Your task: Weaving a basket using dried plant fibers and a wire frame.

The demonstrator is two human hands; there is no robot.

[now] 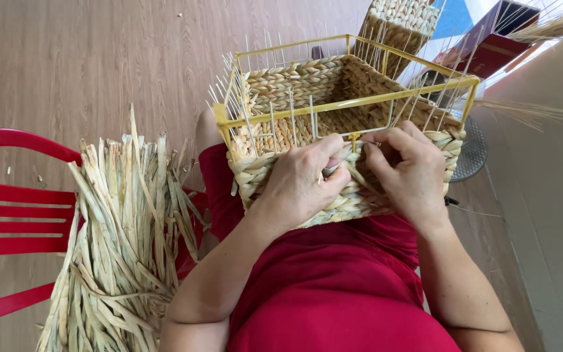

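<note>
Straw basket (307, 98) wall hides the fingertips of both hands (360, 176), pinching a woven strand (353, 160).

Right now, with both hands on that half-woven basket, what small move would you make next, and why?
Probably pull the strand snug and tuck it behind the next upright wire. Both the left hand and right hand pinch it at the top woven row of the basket, just under the yellow frame, and bare wires still stand above that row.
</note>
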